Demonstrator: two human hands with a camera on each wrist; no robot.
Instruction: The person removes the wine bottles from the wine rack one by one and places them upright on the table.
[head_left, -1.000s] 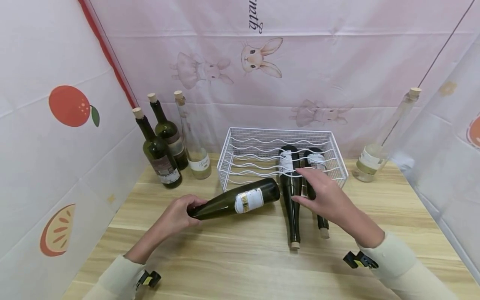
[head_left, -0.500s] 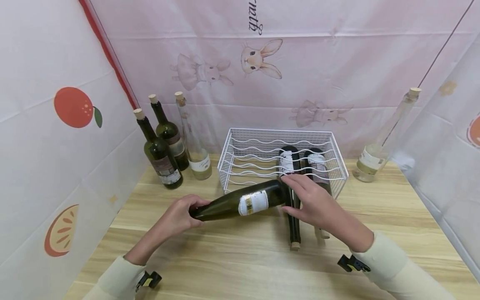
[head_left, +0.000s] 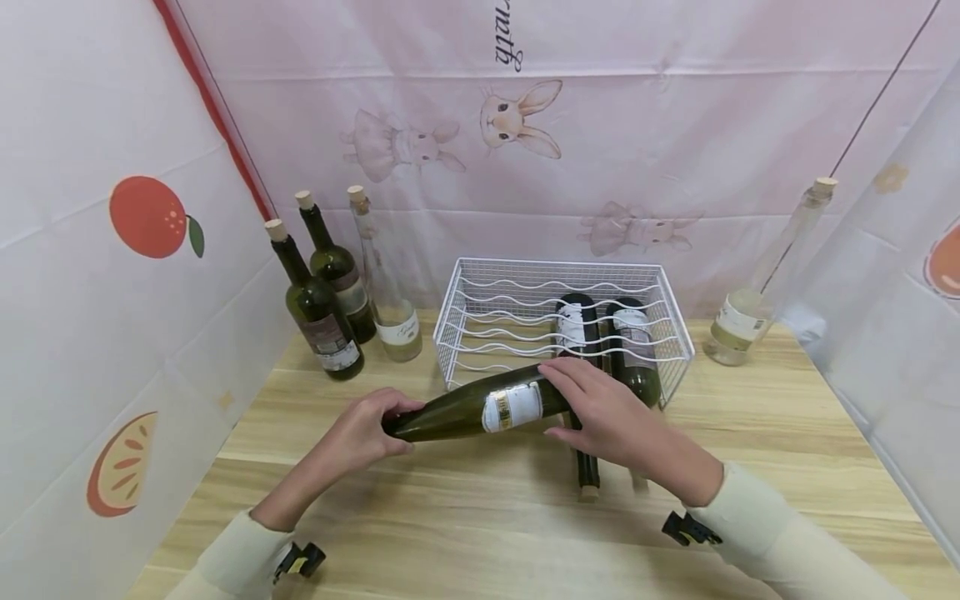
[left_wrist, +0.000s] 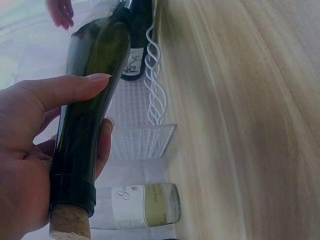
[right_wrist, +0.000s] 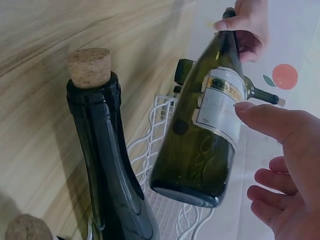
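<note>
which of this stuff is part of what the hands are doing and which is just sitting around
Likely in the job:
green bottle in the left hand, right hand near its base
white wire rack
two bottles lying in the rack

Apparently just standing by:
two dark green bottles, left of the rack
clear bottle beside them
clear bottle, right of the rack

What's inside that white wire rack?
Two dark bottles lie in the rack, side by side in its right half, necks sticking out at the front. The held bottle and right hand cover part of its front edge and of those necks.
</note>
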